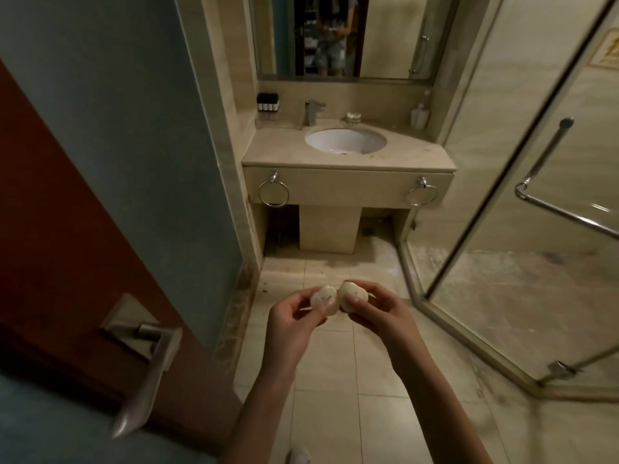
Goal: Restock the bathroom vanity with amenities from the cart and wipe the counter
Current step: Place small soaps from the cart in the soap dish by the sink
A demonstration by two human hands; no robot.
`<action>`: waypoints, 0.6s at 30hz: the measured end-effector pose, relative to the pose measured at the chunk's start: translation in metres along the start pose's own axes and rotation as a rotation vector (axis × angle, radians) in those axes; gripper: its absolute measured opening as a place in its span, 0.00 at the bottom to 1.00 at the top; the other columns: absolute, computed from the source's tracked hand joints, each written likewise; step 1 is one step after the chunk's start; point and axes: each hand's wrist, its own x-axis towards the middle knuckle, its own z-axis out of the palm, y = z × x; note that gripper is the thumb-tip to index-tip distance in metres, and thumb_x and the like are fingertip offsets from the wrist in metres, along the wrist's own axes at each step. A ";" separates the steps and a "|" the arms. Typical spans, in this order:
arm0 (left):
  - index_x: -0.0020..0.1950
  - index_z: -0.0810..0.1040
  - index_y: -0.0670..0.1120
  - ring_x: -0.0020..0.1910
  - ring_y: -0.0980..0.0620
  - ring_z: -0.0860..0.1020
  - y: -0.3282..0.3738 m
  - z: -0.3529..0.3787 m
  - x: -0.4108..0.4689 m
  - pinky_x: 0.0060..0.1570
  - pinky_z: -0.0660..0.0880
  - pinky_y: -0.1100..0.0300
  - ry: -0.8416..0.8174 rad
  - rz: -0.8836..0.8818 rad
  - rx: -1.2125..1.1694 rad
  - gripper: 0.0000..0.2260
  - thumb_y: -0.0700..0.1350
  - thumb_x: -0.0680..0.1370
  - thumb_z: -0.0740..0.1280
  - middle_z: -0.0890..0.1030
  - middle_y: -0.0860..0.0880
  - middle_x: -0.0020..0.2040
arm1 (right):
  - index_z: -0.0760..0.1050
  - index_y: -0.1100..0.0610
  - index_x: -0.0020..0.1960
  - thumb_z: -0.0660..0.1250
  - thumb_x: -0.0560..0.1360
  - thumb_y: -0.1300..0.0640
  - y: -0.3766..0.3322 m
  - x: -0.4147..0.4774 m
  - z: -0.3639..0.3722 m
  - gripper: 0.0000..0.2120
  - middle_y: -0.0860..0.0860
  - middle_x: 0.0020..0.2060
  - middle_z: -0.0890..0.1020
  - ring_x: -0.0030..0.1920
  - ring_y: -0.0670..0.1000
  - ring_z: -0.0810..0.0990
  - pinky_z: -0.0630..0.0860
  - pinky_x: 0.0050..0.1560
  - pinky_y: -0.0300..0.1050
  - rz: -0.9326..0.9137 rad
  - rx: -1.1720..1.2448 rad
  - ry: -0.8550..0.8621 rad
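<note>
— Hand status?
— My left hand (294, 318) pinches one round soap (324, 301) between thumb and fingers. My right hand (380, 311) pinches a second soap (353, 296). The two soaps touch edge to edge above the floor tiles (335, 360).
— Vanity location?
— The vanity (348, 184) is ahead, well apart from both hands. Its counter (423, 155) carries the basin (345, 140), the faucet (313, 112) and dark bottles (268, 102) at rear left

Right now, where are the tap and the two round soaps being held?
tap (313, 112): head view, on its upright body.
left round soap (319, 294): head view, on its flat face.
right round soap (351, 289): head view, on its flat face.
</note>
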 end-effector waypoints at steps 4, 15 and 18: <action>0.54 0.80 0.48 0.50 0.51 0.82 0.000 -0.005 0.037 0.46 0.79 0.61 -0.023 -0.025 -0.032 0.12 0.44 0.71 0.73 0.83 0.48 0.50 | 0.79 0.54 0.56 0.71 0.73 0.56 0.002 0.027 0.007 0.12 0.51 0.47 0.85 0.49 0.50 0.84 0.80 0.49 0.41 0.000 -0.020 0.023; 0.53 0.80 0.50 0.46 0.57 0.82 -0.012 0.022 0.077 0.42 0.78 0.66 -0.124 -0.061 0.007 0.11 0.44 0.72 0.73 0.84 0.51 0.47 | 0.79 0.54 0.56 0.70 0.73 0.57 0.008 0.069 -0.012 0.12 0.51 0.48 0.85 0.50 0.49 0.84 0.80 0.49 0.39 0.009 0.023 0.160; 0.53 0.80 0.51 0.46 0.58 0.82 -0.010 0.039 0.090 0.42 0.78 0.66 -0.129 -0.061 -0.001 0.11 0.44 0.71 0.73 0.84 0.53 0.47 | 0.79 0.53 0.56 0.71 0.71 0.54 0.006 0.082 -0.024 0.14 0.50 0.48 0.85 0.50 0.49 0.84 0.80 0.49 0.39 0.005 0.031 0.181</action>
